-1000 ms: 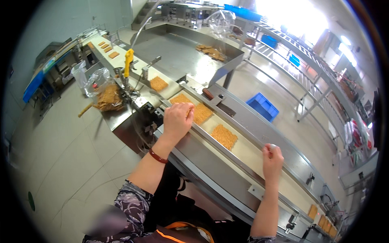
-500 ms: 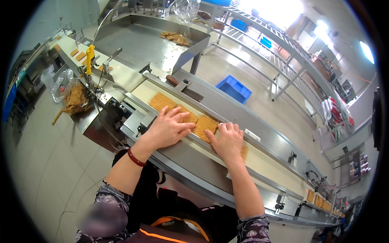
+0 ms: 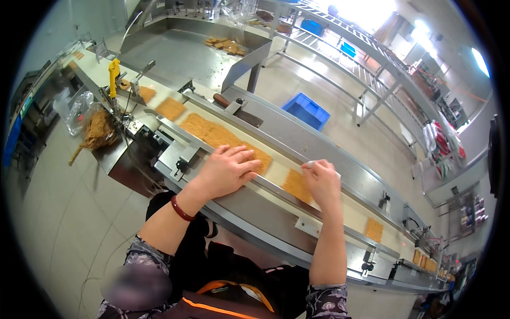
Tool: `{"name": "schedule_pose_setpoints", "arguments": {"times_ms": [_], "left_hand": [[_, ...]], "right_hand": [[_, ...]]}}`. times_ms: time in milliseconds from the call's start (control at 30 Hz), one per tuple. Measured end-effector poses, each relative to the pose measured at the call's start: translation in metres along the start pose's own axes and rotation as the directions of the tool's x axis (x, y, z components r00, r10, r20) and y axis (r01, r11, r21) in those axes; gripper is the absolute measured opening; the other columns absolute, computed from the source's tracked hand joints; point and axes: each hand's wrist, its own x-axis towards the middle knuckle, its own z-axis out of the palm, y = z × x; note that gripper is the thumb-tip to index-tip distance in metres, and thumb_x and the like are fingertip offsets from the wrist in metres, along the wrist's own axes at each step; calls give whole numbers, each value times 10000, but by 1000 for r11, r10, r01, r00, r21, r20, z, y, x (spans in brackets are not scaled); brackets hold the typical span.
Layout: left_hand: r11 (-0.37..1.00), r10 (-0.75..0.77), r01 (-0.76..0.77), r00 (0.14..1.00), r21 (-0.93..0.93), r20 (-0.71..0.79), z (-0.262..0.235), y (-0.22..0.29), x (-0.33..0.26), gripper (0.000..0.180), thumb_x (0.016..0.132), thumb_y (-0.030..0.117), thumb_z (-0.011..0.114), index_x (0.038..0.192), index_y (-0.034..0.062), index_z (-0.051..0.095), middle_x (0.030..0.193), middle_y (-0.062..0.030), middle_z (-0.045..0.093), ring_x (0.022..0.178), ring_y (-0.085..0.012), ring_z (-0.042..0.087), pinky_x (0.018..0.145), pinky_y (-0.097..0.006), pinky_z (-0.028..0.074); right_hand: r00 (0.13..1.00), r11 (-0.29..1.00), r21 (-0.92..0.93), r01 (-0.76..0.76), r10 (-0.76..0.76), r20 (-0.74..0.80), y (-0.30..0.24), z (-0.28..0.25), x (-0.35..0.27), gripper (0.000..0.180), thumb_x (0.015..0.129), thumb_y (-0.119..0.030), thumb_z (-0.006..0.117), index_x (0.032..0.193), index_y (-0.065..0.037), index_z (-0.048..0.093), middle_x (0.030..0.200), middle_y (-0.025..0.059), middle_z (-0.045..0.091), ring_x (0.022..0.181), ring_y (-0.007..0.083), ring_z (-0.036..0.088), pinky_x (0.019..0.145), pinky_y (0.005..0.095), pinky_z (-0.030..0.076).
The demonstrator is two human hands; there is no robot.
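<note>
Flat golden-brown squares with a grainy, biscuit-like surface (image 3: 204, 128) lie edge to edge on a cream conveyor belt (image 3: 348, 204). My left hand (image 3: 228, 169) rests across the near rail, fingers spread and touching the last square of that row. Over to the right, a separate square (image 3: 297, 185) sits on the belt beside my right hand (image 3: 323, 183). That hand is closed at the far side of the belt, its fingertips pinched together. Something small and whitish shows at them, too small to name. Another square (image 3: 374, 228) lies farther right.
Metal rails (image 3: 271, 187) edge the belt. Behind it stand a steel tray table (image 3: 175, 50) with broken pieces and a blue crate (image 3: 307, 111) on the floor. A brown-handled tool (image 3: 222, 100) lies on the far ledge. At left hangs a bag of brown pieces (image 3: 101, 127).
The squares have shifted, with more coming in from the left and one now far right. My right hand has moved right and its fingers have closed. My left hand has barely moved.
</note>
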Motion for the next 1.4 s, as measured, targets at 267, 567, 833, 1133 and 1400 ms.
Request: {"name": "schedule_pose_setpoints", "arguments": {"times_ms": [267, 567, 833, 1133, 1400], "left_hand": [[999, -32, 33, 987, 1, -160, -8, -2, 2, 330, 947, 328, 735, 1223, 146, 724, 1297, -90, 687, 1249, -288, 625, 999, -444, 491], [976, -210, 220, 930, -3, -301, -20, -22, 1, 243, 952, 301, 729, 1115, 122, 745, 1186, -99, 714, 1188, -301, 651, 968, -444, 497], [923, -370, 297, 862, -245, -347, -20, -31, -1, 254, 1018, 324, 659, 1060, 90, 750, 1164, -87, 722, 1157, -295, 651, 966, -450, 506], [898, -381, 244, 848, -366, -368, -22, -36, -1, 288, 1046, 300, 631, 1051, 31, 734, 1083, -116, 735, 1054, -318, 663, 927, -425, 536], [897, -374, 233, 854, -376, -362, -24, -33, 1, 289, 1048, 296, 629, 1031, 29, 737, 1060, -117, 736, 1047, -315, 664, 920, -424, 539]], "right_hand": [[970, 967, 173, -187, 210, -120, 8, -6, 4, 180, 985, -227, 678, 946, -62, 736, 862, 112, 684, 741, 279, 665, 674, 395, 510], [962, 955, 283, -86, 154, -226, 19, 12, 3, 182, 996, -165, 674, 943, 8, 699, 834, 127, 648, 717, 245, 607, 669, 363, 479], [949, 900, 400, -176, 262, -172, 25, 21, 1, 178, 1030, -123, 644, 946, 31, 674, 802, 36, 568, 719, 115, 489, 647, 291, 419], [953, 902, 412, -130, 229, -200, 27, 26, 0, 226, 1042, -183, 670, 941, 19, 664, 749, -15, 538, 719, 69, 475, 649, 268, 415], [952, 906, 382, -181, 259, -162, 20, 22, -1, 235, 1049, -204, 661, 945, 7, 675, 746, -18, 540, 712, 75, 475, 650, 273, 415]]}}
